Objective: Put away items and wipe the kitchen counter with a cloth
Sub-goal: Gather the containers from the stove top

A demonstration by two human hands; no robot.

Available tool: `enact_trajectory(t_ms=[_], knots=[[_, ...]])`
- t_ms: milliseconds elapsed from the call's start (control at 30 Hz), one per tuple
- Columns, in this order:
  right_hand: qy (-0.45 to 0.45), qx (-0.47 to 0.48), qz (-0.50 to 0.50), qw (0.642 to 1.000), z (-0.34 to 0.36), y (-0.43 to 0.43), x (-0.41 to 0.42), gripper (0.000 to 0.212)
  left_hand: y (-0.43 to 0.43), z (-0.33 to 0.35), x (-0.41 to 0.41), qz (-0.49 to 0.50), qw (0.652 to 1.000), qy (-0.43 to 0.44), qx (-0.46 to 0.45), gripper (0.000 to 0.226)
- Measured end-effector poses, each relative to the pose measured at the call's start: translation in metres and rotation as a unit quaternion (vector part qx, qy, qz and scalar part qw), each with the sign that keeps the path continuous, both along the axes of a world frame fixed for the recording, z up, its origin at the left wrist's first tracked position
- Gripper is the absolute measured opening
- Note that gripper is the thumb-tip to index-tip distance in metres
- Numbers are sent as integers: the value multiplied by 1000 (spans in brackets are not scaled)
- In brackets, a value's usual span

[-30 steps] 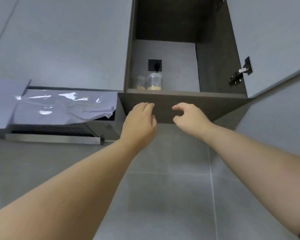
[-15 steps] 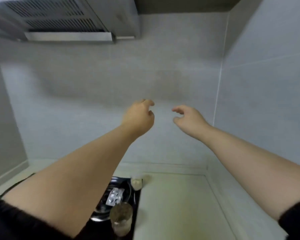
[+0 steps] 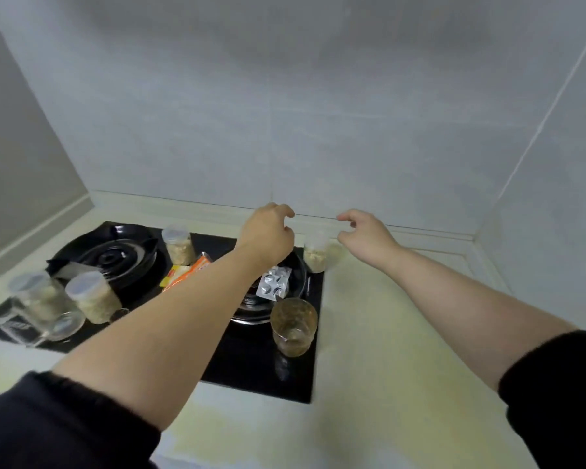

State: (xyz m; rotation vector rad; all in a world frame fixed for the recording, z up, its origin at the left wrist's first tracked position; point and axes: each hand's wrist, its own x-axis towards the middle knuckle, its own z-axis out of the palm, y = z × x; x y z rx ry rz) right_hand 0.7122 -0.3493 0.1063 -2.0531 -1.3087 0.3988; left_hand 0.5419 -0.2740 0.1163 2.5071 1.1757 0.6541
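Far out to the left of the fingers, lidded jars (image 3: 93,296) crowd the front corner of the black hob (image 3: 237,367), parked there as clutter waiting for a cupboard, by the look of it. A little nearer, the back jar (image 3: 179,245) stands upright, with an orange packet (image 3: 183,274) lying flat just in front of it.

Now the left hand (image 3: 268,238): its fingers (image 3: 285,211) are loosely curled and hold nothing. A foil blister pack (image 3: 274,282) lies on the burner beneath that wrist, and an amber glass (image 3: 294,328) stands nearer the person, well short of either hand.

Here's the target, I'd say: the small jar (image 3: 317,253) at the hob's back right corner. It sits in the gap between the two hands, just below fingertip level, nearer the right hand and untouched by either. It's blurred, so whether a lid is on I can't quite tell.

The right hand (image 3: 367,240) mirrors the left, its fingers (image 3: 347,216) curled, relaxed and holding nothing. Two hands flanking one jar looks like the set-up for a two-handed pick. The pale table (image 3: 386,333) stretches away to the right, and no cloth is in sight.
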Motion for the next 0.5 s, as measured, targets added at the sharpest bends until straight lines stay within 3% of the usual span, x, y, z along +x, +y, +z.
enact_trajectory(t_ms=[167, 267, 367, 500], knots=[[-32, -120, 0, 992, -71, 78, 11, 64, 75, -59, -14, -77, 982, 160, 63, 43], [-130, -195, -16, 972, -100, 112, 24, 79, 108, -85, -17, -103, 974, 186, 81, 44], [-221, -232, 42, 946, -116, 136, 34, 85, 133, -107, -19, -123, 964, 210, 108, 46], [-114, -186, 42, 975, -128, 142, 35, 74, 156, -119, -32, -161, 962, 189, 114, 44]])
